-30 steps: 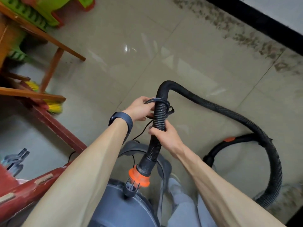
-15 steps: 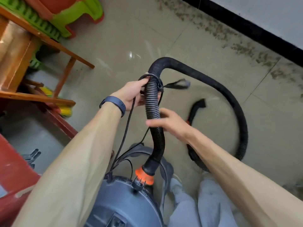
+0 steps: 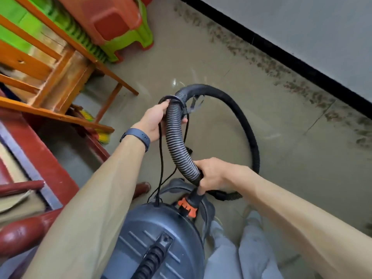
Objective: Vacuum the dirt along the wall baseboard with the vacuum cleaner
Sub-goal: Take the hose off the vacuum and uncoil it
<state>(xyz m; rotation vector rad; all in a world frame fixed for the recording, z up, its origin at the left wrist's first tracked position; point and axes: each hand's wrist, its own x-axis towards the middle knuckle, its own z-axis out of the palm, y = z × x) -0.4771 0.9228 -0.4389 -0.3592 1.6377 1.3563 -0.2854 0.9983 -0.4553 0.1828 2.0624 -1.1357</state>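
The ribbed black plastic hose (image 3: 177, 141) arcs up from the rounded grey-blue vacuum cleaner drum (image 3: 161, 224) at my legs, my right hand (image 3: 215, 176) wrapped round its lower end, my left hand (image 3: 155, 121) clasping its upper bend with the thin black cord (image 3: 161, 154), gritty dark dirt (image 3: 267, 66) lining the black baseboard (image 3: 281, 56) beyond, an orange wooden chair frame (image 3: 50, 65) crowding my left.

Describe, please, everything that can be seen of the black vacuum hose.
The hose is black, ribbed, and looks like flexible plastic. Its lower end joins an orange collar on the dark vacuum body. It rises, arches over, then loops right and down toward the floor. The left hand grips it near the top, together with a thin black cord; the right hand grips it just above the collar.
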